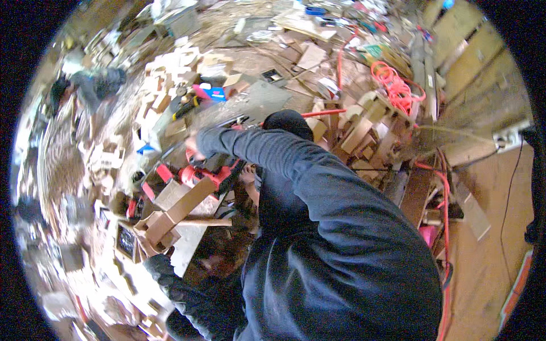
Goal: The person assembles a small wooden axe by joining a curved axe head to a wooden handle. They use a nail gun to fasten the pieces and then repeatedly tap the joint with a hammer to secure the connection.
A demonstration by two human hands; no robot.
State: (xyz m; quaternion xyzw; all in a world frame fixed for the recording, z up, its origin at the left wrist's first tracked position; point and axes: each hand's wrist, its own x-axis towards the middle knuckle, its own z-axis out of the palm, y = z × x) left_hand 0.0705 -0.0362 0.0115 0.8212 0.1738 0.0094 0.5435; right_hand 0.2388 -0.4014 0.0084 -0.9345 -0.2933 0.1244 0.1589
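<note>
At the lower left, my left hand (149, 249) is closed on a light brown wooden piece (185, 207) with a long flat arm slanting up to the right. My right arm reaches across to the workbench, where my right hand (195, 148) is beside a red and black power tool (199, 175). Motion blur and the sleeve hide its fingers, so a grip on the tool cannot be made out. Two red-ended clamp-like parts (165, 173) lie left of the tool. A narrow wooden strip (205, 222) sits under the wooden piece.
Stacked wooden blocks (165, 79) stand beyond the bench, near a blue and pink object (213, 94). More cut wood (364, 133) lies at the right, below a coiled orange hose (392, 88). Another person (91, 94) bends over at the far left. A dark frame (126, 241) is by my left hand.
</note>
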